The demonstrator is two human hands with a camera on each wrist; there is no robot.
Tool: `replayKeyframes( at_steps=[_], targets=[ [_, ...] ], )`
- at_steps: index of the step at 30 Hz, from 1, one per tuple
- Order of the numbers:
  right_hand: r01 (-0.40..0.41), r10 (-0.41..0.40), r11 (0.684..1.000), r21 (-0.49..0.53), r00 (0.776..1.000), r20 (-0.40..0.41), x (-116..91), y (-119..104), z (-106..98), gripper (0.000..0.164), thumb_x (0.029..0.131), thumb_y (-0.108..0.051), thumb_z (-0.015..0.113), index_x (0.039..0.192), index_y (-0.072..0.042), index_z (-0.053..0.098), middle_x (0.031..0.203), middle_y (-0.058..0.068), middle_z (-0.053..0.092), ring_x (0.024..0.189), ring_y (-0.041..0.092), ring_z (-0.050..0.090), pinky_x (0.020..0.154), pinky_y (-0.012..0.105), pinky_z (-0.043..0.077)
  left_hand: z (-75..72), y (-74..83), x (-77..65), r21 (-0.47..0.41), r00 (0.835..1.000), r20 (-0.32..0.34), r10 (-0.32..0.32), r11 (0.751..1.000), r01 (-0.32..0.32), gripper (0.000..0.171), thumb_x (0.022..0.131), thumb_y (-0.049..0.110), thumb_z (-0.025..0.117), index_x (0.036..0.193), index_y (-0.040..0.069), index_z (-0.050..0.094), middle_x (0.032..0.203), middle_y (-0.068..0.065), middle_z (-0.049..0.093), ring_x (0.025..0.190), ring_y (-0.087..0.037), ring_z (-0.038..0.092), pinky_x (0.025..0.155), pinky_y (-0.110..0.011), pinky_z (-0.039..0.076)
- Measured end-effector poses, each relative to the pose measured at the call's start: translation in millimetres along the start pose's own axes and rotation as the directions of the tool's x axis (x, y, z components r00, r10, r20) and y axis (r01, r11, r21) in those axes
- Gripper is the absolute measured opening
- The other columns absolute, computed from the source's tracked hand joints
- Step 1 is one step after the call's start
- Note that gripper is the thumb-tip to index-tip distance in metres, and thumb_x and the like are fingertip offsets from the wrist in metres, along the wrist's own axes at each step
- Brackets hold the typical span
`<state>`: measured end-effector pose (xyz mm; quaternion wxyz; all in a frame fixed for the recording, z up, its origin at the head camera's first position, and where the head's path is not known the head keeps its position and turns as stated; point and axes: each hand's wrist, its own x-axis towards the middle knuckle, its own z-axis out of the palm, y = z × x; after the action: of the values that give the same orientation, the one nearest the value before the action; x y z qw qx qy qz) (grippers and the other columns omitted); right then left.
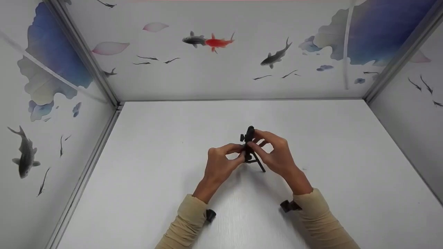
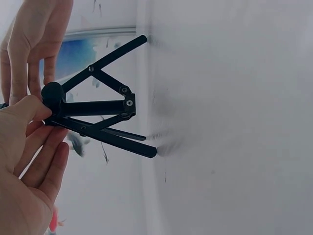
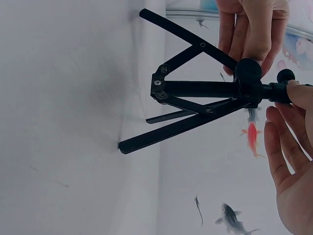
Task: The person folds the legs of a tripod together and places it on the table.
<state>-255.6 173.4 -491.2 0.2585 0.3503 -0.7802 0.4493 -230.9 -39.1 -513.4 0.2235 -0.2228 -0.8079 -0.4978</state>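
A small black tripod [image 1: 249, 136] stands upright between both hands at the middle of the table. My left hand [image 1: 219, 164] pinches it at the hub, where the legs meet, with the thumb by a round knob [image 3: 248, 71]. Higher up, my right hand [image 1: 279, 155] holds the neck, thumb and fingers around it near a smaller knob [image 3: 285, 75]. Both wrist views show the legs [image 2: 117, 138] partly spread, braced to the central column [image 2: 95, 108]. The feet reach the white tabletop or hang just above it; I cannot tell which. Fingers hide much of the top in the head view.
The white table [image 1: 155, 145] is bounded by a back panel [image 1: 221, 79] and side panels printed with fish and petals. Metal rails [image 1: 84, 58] run along the corners. Black wrist devices [image 1: 210, 215] show at both sleeve cuffs.
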Motion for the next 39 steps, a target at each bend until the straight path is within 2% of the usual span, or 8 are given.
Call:
replayKeyframes(
  at_steps=[7,24,31,35,39],
  targets=[
    [-0.045,0.045,0.999,-0.002,0.999,0.006,0.0,-2.0,-0.5,0.038,0.096,-0.003,0.082,0.133,-0.007,0.075,0.113,0.006,0.081,0.096,0.021,0.076,0.073,0.036,0.065,-0.8,1.7,0.3,-0.010,1.000,0.001,0.008,1.000,-0.008,0.017,0.094,0.007,0.083,0.110,0.010,0.085,0.100,0.000,0.086,0.095,-0.007,0.082,0.092,-0.030,0.065],
    [-0.005,0.005,1.000,-0.001,1.000,-0.001,0.6,-1.8,-0.7,0.042,0.094,0.000,0.082,0.134,-0.008,0.074,0.114,0.005,0.081,0.095,0.022,0.077,0.071,0.039,0.066,-0.2,2.3,0.2,-0.030,0.999,-0.017,0.029,0.999,-0.030,0.015,0.095,0.007,0.082,0.110,0.011,0.085,0.101,0.000,0.086,0.096,-0.007,0.082,0.091,-0.029,0.065],
    [-0.031,0.031,1.000,-0.003,1.000,0.001,0.7,-2.8,-0.6,0.039,0.095,-0.002,0.082,0.133,-0.007,0.075,0.113,0.007,0.081,0.095,0.021,0.077,0.074,0.030,0.064,-0.2,3.3,0.4,-0.036,0.998,-0.031,0.054,0.998,-0.055,0.015,0.095,0.007,0.082,0.109,0.010,0.084,0.101,0.000,0.086,0.096,-0.006,0.082,0.089,-0.028,0.065],
    [-0.036,0.036,0.999,-0.008,0.999,0.003,0.5,-2.2,-0.4,0.039,0.096,-0.003,0.082,0.133,-0.007,0.075,0.113,0.007,0.081,0.095,0.021,0.077,0.076,0.024,0.063,-0.3,3.3,0.2,-0.038,0.999,-0.026,0.042,0.998,-0.043,0.015,0.095,0.007,0.081,0.110,0.011,0.084,0.102,0.001,0.086,0.097,-0.006,0.082,0.091,-0.028,0.065],
    [-0.032,0.033,0.999,-0.016,0.999,0.006,0.1,-0.4,-0.4,0.039,0.096,-0.004,0.082,0.134,-0.008,0.074,0.113,0.007,0.081,0.096,0.020,0.077,0.076,0.024,0.063,-0.7,3.5,0.2,-0.040,1.000,-0.021,0.023,0.999,-0.024,0.015,0.096,0.008,0.081,0.110,0.012,0.085,0.102,0.001,0.086,0.098,-0.005,0.081,0.093,-0.028,0.064]
  ],
)
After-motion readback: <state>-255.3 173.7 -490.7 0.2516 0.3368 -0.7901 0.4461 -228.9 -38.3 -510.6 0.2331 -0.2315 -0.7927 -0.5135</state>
